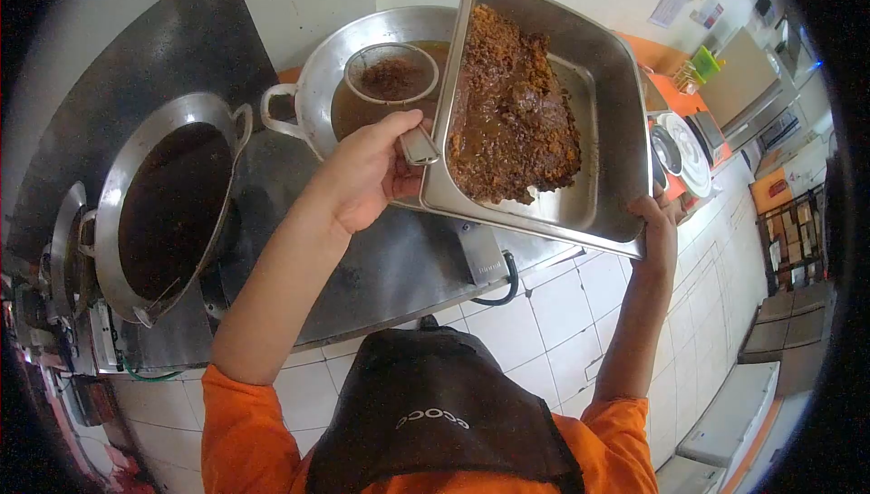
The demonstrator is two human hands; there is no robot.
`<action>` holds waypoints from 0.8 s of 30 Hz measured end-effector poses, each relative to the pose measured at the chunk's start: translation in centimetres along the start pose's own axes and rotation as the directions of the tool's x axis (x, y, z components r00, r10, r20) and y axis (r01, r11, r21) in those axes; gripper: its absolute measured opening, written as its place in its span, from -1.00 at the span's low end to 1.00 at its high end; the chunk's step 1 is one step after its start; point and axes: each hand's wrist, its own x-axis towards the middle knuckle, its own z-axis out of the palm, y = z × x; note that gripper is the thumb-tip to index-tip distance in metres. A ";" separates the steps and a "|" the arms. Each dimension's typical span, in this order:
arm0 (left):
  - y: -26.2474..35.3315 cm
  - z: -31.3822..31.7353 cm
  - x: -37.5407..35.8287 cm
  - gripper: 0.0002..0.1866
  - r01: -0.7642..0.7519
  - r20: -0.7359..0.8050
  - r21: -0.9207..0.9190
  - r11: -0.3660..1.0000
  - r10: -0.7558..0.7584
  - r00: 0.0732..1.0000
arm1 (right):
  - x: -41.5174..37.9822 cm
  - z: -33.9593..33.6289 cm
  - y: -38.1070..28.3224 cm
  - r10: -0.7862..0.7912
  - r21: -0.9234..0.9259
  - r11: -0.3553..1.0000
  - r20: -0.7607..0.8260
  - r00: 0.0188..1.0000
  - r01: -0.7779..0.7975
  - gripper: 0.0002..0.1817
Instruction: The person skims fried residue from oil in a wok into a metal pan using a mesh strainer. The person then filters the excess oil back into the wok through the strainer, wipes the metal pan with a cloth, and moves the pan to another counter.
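Note:
My right hand (pixel 659 213) grips the near right corner of a deep steel pan (pixel 625 113), which is tilted toward the left over a large wok (pixel 313 59). A dark brown, wet, crumbly mass (pixel 521 113) covers the pan's left part, with bare metal to its right. My left hand (pixel 376 163) is closed round the flat metal handle (pixel 419 146) of a round mesh strainer (pixel 391 72), right at the pan's left edge. Brown bits lie in the strainer, which sits over the brown liquid in the wok.
A second wok (pixel 113 213) with dark liquid stands on the steel counter (pixel 381 263) at left, another pan (pixel 68 240) beyond it. A gas stove part (pixel 485 258) with a hose is at the counter's front. An orange counter (pixel 693 95) holds lids and containers at right.

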 end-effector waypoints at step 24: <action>1.7 -1.3 1.0 -0.82 0.013 0.093 -0.055 0.998 -0.008 0.996 | 0.2 -2.4 1.3 -0.078 0.186 0.978 -0.094 0.993 0.094 -0.52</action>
